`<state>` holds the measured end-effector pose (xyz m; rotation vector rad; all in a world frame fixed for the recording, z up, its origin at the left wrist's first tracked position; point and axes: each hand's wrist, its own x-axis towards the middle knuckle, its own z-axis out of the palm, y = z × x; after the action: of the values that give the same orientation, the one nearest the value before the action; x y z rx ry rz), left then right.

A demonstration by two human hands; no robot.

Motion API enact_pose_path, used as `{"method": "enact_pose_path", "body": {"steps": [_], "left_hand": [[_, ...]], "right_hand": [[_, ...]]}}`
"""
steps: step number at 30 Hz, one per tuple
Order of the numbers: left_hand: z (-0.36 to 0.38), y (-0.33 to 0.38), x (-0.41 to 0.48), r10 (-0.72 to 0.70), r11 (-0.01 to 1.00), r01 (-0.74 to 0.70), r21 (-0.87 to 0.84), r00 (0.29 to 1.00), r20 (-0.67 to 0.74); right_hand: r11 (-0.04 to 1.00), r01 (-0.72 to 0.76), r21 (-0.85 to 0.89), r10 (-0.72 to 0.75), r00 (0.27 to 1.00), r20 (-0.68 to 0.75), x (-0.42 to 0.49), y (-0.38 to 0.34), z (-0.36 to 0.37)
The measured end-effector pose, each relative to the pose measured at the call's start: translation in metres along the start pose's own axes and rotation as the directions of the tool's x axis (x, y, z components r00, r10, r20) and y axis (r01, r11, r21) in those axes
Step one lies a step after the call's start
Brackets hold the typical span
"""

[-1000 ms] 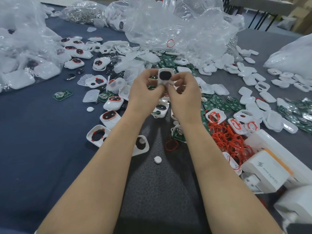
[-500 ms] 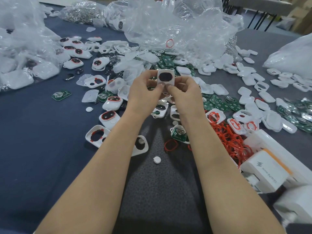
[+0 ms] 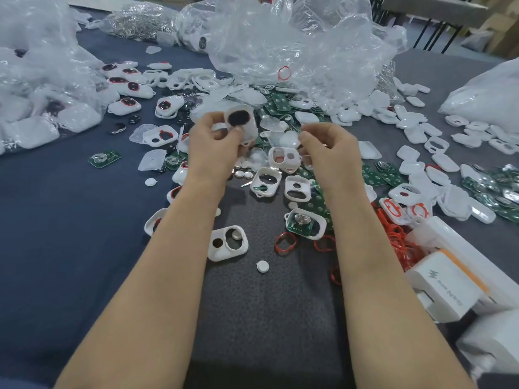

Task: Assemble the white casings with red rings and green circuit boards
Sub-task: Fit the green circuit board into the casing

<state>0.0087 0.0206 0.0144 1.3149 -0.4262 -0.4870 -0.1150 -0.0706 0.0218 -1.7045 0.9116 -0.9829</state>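
The counter (image 3: 56, 220) is covered by a dark blue cloth, with a dark grey mat (image 3: 252, 318) down its middle. On the mat lie a white casing (image 3: 227, 242) with two holes, a small white button (image 3: 263, 267), a loose red ring (image 3: 285, 243) and a filled casing (image 3: 305, 223) holding a green board. A heap of red rings (image 3: 398, 240) lies toward the right edge, beside white boxes (image 3: 443, 290) at the near right corner. A lone circuit board (image 3: 104, 158) lies on the blue cloth toward the left edge. Clear plastic bags (image 3: 295, 43) crowd the far edge, with white lids (image 3: 415, 130) and more green boards (image 3: 494, 189) scattered toward the right edge.
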Motion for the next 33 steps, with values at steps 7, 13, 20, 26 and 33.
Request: {"method": "enact_pose_path", "body": {"steps": [7, 13, 20, 26, 33], "left_hand": [[-0.002, -0.002, 0.006, -0.049, 0.996, 0.036, -0.085, 0.986, -0.157], [0.001, 0.0, 0.007, -0.062, 0.979, 0.022, -0.2, 0.979, -0.196], [0.003, 0.0, 0.003, -0.062, 0.987, 0.037, -0.159, 0.986, -0.157], [0.007, 0.0, -0.001, -0.081, 0.986, 0.062, -0.155, 0.99, -0.116], [0.007, -0.003, 0.001, -0.094, 0.994, 0.09, -0.061, 0.993, -0.069]], "right_hand": [[0.853, 0.148, -0.5, -0.124, 0.989, 0.08, -0.002, 0.005, -0.001], [0.709, 0.386, -0.589, -0.234, 0.918, 0.321, -0.015, 0.007, 0.029], [0.453, 0.361, -0.815, -0.188, 0.932, 0.308, -0.024, 0.017, 0.054], [0.488, 0.281, -0.827, -0.189, 0.958, 0.214, -0.018, 0.013, 0.047], [1.0, 0.002, -0.004, -0.002, 1.0, 0.026, -0.007, -0.007, 0.009]]}}
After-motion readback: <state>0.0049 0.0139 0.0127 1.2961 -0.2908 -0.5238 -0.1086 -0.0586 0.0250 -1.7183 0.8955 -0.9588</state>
